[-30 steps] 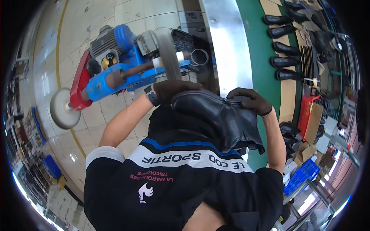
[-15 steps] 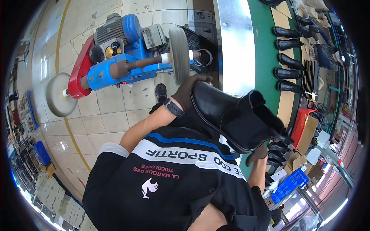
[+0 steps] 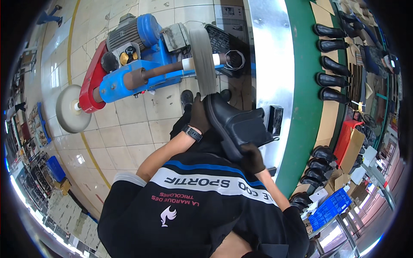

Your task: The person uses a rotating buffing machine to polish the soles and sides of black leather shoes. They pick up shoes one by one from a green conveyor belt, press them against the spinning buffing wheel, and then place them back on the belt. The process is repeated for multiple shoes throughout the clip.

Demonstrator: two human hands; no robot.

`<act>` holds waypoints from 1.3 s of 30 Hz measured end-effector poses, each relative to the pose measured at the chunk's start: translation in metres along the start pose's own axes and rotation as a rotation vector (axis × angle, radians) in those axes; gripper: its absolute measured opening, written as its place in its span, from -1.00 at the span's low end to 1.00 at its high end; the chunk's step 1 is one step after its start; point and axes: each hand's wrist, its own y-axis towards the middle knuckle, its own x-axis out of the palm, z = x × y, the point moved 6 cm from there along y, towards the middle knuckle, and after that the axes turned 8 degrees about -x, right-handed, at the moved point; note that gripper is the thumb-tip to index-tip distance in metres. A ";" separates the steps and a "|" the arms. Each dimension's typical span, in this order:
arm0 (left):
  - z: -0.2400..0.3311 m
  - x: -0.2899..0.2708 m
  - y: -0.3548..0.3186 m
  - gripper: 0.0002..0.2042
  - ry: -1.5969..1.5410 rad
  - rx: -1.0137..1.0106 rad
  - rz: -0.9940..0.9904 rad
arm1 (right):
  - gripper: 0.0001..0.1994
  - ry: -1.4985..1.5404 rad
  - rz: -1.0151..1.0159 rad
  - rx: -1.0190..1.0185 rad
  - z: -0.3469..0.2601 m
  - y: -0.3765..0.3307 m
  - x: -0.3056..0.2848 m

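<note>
Your left hand (image 3: 198, 117) clamps the boot (image 3: 228, 116) by its toe end, right hand (image 3: 252, 159) its heel, off the left edge of the counter (image 3: 272, 51); can't tell if the wheel (image 3: 202, 62) touches, but loose grip risks a snatch.

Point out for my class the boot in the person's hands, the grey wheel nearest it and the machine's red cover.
Boot (image 3: 239, 124): head view, on the side of its upper.
Grey wheel (image 3: 203, 62): head view, on the middle of its rim.
Red cover (image 3: 94, 75): head view, midway along its side.
</note>
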 end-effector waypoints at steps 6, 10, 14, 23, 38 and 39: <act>0.024 -0.050 0.024 -0.49 -0.049 -0.060 0.421 | -0.50 -0.804 -0.084 -0.347 0.012 0.037 0.060; 0.054 -0.088 0.069 -0.58 0.086 -0.091 0.390 | -0.77 0.310 0.077 0.136 0.046 0.112 0.087; 0.073 -0.100 0.096 -0.67 0.128 -0.158 0.199 | -0.77 0.062 0.013 -0.069 0.081 0.160 0.065; 0.042 -0.122 0.039 -0.26 0.218 -0.208 0.264 | -0.48 -0.739 0.000 -0.060 0.034 0.026 0.061; 0.042 -0.139 0.058 -0.56 0.388 -0.142 0.109 | -0.26 -1.918 -0.321 -0.521 -0.042 0.088 0.191; 0.045 -0.130 0.064 -0.56 0.484 -0.120 0.091 | -0.28 -1.938 -0.317 -0.495 -0.037 0.103 0.194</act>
